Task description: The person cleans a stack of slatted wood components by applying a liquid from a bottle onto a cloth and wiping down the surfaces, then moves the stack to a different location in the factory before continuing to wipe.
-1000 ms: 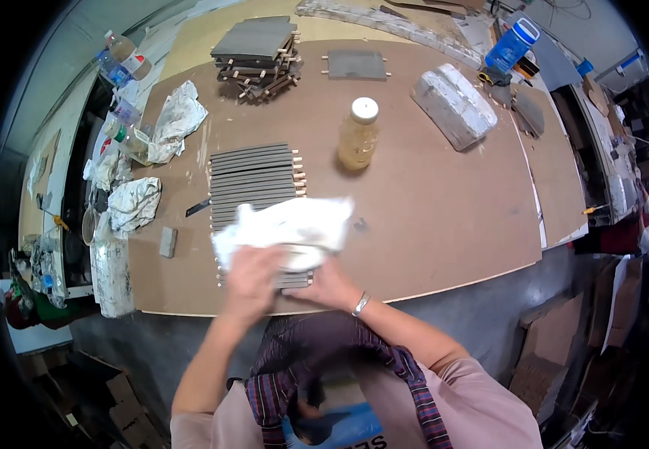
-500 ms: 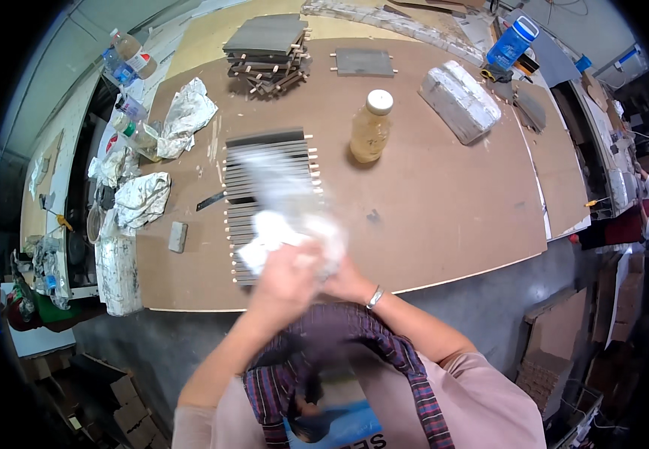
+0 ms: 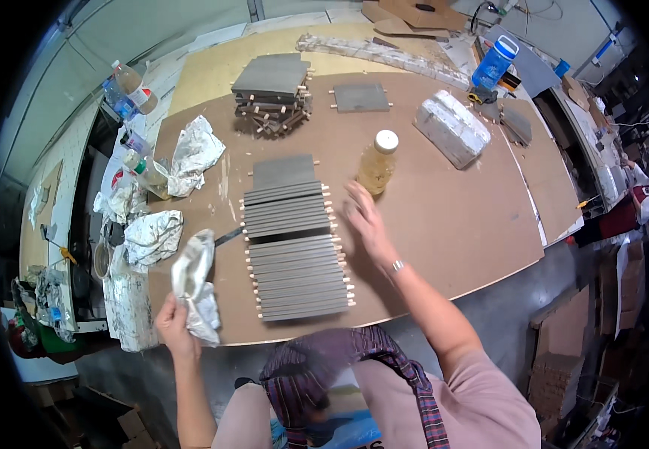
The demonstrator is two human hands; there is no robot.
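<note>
A crumpled white cloth (image 3: pixel 194 273) hangs from my left hand (image 3: pixel 178 323), which pinches its lower left part at the table's near edge. My right hand (image 3: pixel 369 224) is empty, fingers stretched out just below a clear bottle (image 3: pixel 378 166) of yellowish liquid with a white cap. Whether the fingertips touch the bottle cannot be made out. Between my hands lies a row of overlapping thin grey plates (image 3: pixel 298 273) with pale wooden pegs sticking out at both sides. A dark strip (image 3: pixel 228 236) pokes out from the row's left side.
A stack of similar grey plates (image 3: pixel 268 78) stands at the far left, with a single plate (image 3: pixel 360 98) beside it. A whitish wrapped block (image 3: pixel 452 129) and a blue bottle (image 3: pixel 494 63) are at the right. Crumpled cloths (image 3: pixel 154 237) and bottles line the left edge.
My hands, together over the row with the blurred white cloth, have parted. The left has carried the cloth leftward; the right has moved up and right toward the bottle, without cloth.
</note>
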